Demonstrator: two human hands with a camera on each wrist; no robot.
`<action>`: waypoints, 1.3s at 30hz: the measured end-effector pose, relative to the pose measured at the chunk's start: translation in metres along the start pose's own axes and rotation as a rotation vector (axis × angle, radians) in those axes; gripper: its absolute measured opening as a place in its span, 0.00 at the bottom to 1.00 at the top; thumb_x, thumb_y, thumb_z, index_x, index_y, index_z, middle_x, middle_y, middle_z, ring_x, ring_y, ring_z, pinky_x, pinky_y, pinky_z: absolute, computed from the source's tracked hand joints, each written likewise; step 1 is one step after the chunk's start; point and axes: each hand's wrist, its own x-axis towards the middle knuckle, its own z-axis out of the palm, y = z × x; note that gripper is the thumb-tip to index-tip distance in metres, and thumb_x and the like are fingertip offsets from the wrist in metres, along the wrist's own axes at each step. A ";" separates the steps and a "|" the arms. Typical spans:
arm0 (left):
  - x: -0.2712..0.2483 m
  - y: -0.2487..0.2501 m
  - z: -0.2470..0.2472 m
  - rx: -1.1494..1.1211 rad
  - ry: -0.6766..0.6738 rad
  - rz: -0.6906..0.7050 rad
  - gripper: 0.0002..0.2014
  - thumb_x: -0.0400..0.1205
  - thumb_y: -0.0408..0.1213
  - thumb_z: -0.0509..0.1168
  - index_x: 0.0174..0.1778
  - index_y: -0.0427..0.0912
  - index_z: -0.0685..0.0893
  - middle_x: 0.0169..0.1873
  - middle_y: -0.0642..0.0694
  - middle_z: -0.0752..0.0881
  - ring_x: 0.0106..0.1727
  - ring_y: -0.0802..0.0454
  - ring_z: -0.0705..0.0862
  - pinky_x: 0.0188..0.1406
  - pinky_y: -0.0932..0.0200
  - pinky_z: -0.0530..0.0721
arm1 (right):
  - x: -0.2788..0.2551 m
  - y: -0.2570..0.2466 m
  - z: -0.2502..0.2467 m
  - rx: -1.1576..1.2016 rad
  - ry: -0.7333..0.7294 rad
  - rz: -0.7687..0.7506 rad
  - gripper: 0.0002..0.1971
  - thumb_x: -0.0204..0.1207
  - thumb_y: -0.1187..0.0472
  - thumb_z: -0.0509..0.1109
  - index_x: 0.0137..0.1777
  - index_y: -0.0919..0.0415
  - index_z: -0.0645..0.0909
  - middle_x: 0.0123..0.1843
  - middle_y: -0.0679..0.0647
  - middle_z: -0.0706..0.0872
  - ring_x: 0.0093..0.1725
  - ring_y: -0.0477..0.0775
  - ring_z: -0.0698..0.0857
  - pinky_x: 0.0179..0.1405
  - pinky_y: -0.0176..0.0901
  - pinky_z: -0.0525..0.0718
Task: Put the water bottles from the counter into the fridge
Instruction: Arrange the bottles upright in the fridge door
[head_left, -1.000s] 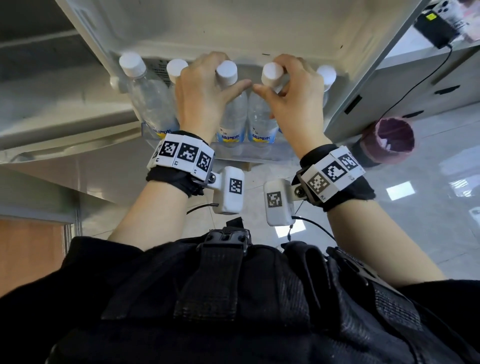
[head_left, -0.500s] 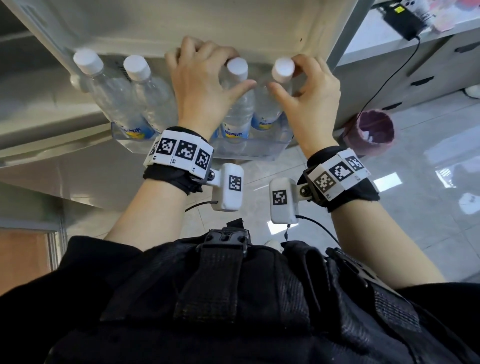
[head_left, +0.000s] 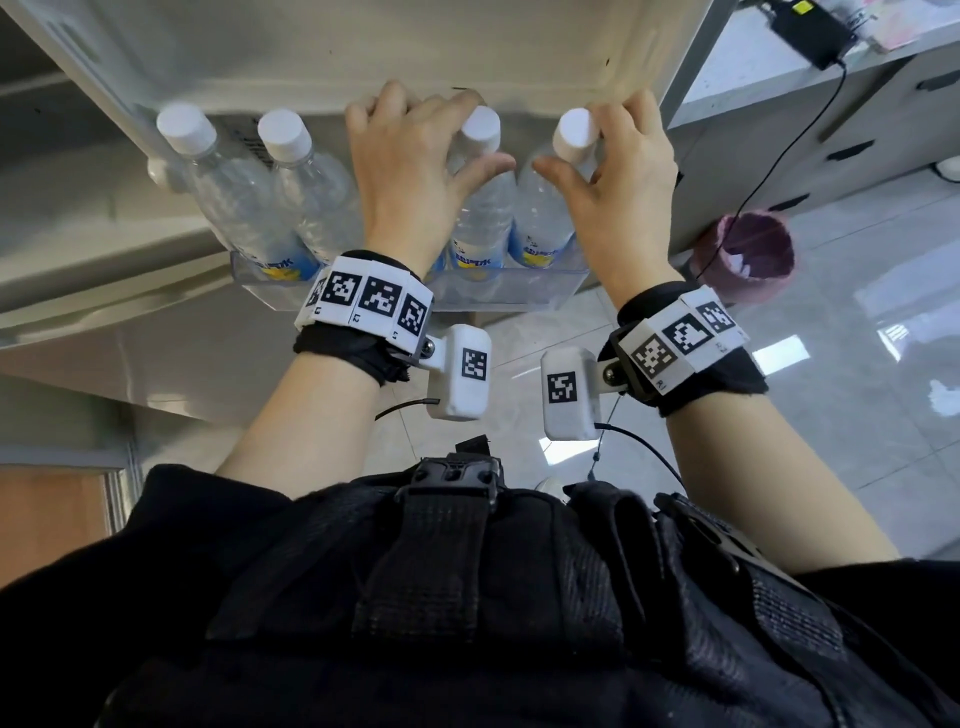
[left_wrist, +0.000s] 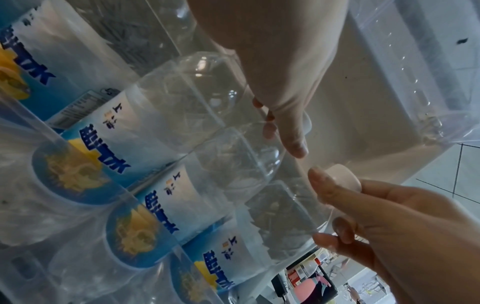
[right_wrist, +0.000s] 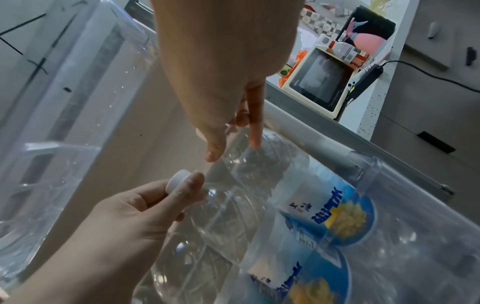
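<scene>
Here, four water bottles standing upright in a row in the clear door bin (head_left: 498, 291) of the fridge door (head_left: 322, 47), white caps up, blue and yellow labels down low behind the bin's front wall; left hand (head_left: 410, 176) reaching over the third bottle (head_left: 480, 208), fingers curled about its neck under the cap, thumb stretched along the shoulder, so the grip clamped on that bottle; seen from the right wrist, the same left hand (right_wrist: 145, 211) with fingers wrapped beside the cap (right_wrist: 179, 182); right hand (head_left: 618, 182) on the fourth bottle (head_left: 540, 218), fingertips round its cap (head_left: 574, 132), thumb pointing toward the left thumb, the two thumbs near but apart; seen from the left wrist, right hand (left_wrist: 394, 224) pinching the cap (left_wrist: 342, 176) between fingertips, grip clamped there too; two more bottles (head_left: 244, 208) further left in the bin, untouched, side by side; off to the right, a worktop (head_left: 753, 73) carrying a black box with a cable trailing down; below it a dark red bin (head_left: 748, 254) on the shiny tiled floor (head_left: 857, 415).
</scene>
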 end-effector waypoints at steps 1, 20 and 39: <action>0.001 0.000 0.000 0.006 -0.005 0.002 0.28 0.75 0.67 0.62 0.62 0.50 0.81 0.50 0.52 0.89 0.55 0.43 0.77 0.50 0.55 0.57 | 0.001 -0.001 -0.001 -0.023 -0.011 -0.010 0.19 0.72 0.53 0.75 0.53 0.68 0.79 0.51 0.60 0.77 0.42 0.48 0.71 0.37 0.34 0.66; 0.005 -0.010 0.008 -0.022 0.059 0.089 0.29 0.75 0.66 0.63 0.62 0.47 0.82 0.51 0.52 0.89 0.55 0.41 0.79 0.51 0.54 0.58 | 0.010 -0.004 0.001 -0.195 -0.077 -0.033 0.18 0.78 0.53 0.69 0.54 0.71 0.75 0.53 0.63 0.78 0.51 0.63 0.78 0.44 0.38 0.64; 0.000 0.020 0.019 -0.105 0.548 0.020 0.16 0.80 0.58 0.64 0.41 0.49 0.88 0.36 0.58 0.89 0.49 0.56 0.72 0.53 0.56 0.66 | 0.003 0.019 -0.015 0.106 -0.046 -0.073 0.20 0.72 0.42 0.71 0.47 0.61 0.81 0.38 0.46 0.79 0.37 0.44 0.78 0.38 0.44 0.79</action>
